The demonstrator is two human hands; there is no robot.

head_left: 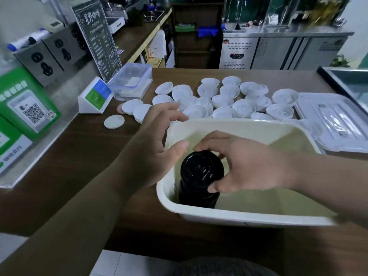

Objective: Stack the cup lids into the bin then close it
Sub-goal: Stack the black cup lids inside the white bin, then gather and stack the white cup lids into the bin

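A cream plastic bin [239,126] stands on the brown counter in front of me. In its near-left corner stands a stack of black cup lids [201,176]. My right hand [247,166] grips the top of that stack, fingers and thumb curled round its rim. My left hand [157,142] hovers over the bin's left wall with fingers spread and relaxed, holding nothing. Several white cup lids [225,98] lie scattered on the counter behind the bin. The bin's clear lid [330,120] lies flat to the right.
A small clear lidded box [132,81] and a white payment stand [95,96] sit at the back left. A menu board [95,36], green QR signs [27,108] and power sockets line the left ledge. A glass case edge [346,82] is at the right.
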